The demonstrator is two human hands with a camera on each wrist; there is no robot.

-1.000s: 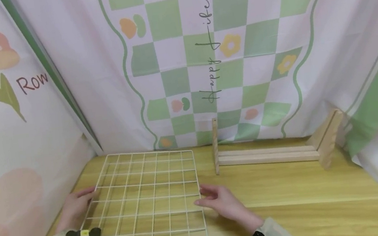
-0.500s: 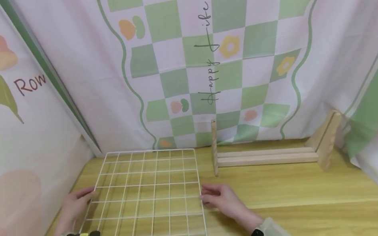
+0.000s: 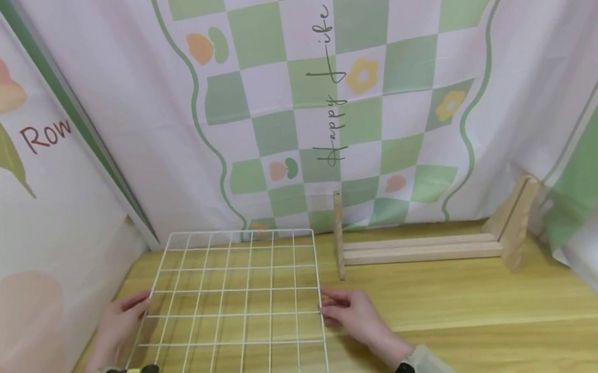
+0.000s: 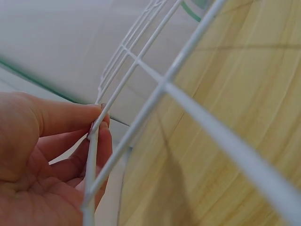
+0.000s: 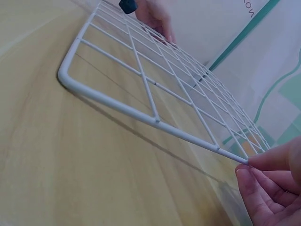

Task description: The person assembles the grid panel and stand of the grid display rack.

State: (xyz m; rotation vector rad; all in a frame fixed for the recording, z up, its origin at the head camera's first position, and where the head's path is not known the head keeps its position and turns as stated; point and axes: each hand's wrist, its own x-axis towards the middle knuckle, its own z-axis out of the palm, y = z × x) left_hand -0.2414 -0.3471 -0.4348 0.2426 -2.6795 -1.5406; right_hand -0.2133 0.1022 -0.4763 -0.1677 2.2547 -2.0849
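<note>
A white wire grid panel (image 3: pixel 247 289) slants over the wooden table, its far edge lifted in front of the curtain. My left hand (image 3: pixel 118 326) pinches the left edge wire between thumb and fingers. In the left wrist view, that thumb and the fingertips (image 4: pixel 106 110) meet at the wire. On the opposite side my right hand (image 3: pixel 359 321) pinches the right edge wire with thumb and index finger. The right wrist view shows the panel's near corner (image 5: pixel 65 75) low over the table, and the gap to its shadow widens toward my right fingers.
Behind and to the right stands a pale wooden rack (image 3: pixel 423 250) with two upright end pieces joined by low bars. Printed curtains (image 3: pixel 274 132) hang along the back and both sides. Bare tabletop (image 3: pixel 501 317) lies right of my right hand.
The panel's far edge has risen and moved slightly right. My right fingers, earlier loose at the right edge, have closed onto the wire. My left hand keeps its hold.
</note>
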